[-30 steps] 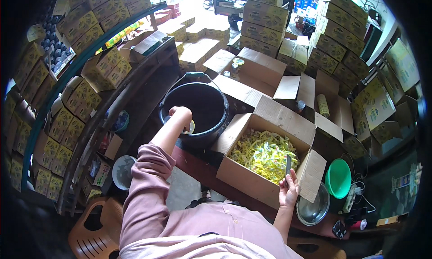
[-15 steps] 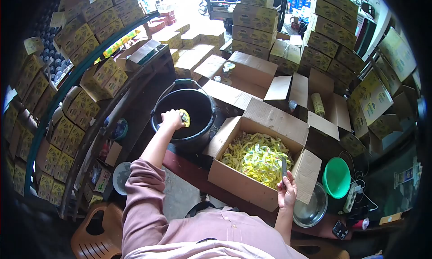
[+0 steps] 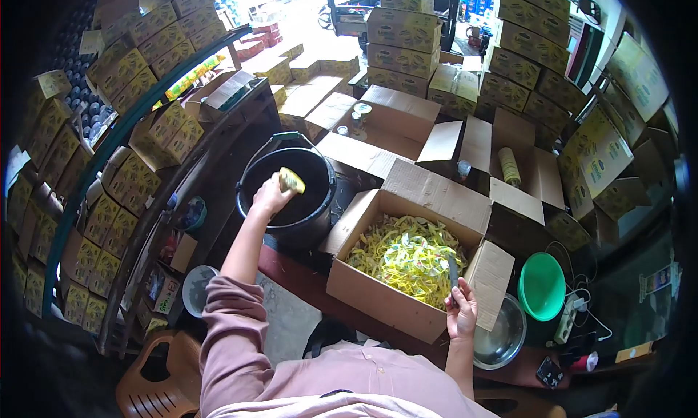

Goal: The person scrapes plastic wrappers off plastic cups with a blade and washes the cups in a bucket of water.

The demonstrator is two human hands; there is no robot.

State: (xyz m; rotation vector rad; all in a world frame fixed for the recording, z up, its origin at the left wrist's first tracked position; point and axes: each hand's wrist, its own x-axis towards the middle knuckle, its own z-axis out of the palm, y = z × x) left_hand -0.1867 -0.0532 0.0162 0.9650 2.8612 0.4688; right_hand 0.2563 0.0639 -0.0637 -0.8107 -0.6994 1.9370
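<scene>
My left hand has its fingers curled around a yellow bundle, over the mouth of the black bucket on the left. My right hand has its fingers pinching a dark, flat tool that points up and away from me. It is by the near right corner of a brown box full of yellow strips. A green bowl sits farther right.
</scene>
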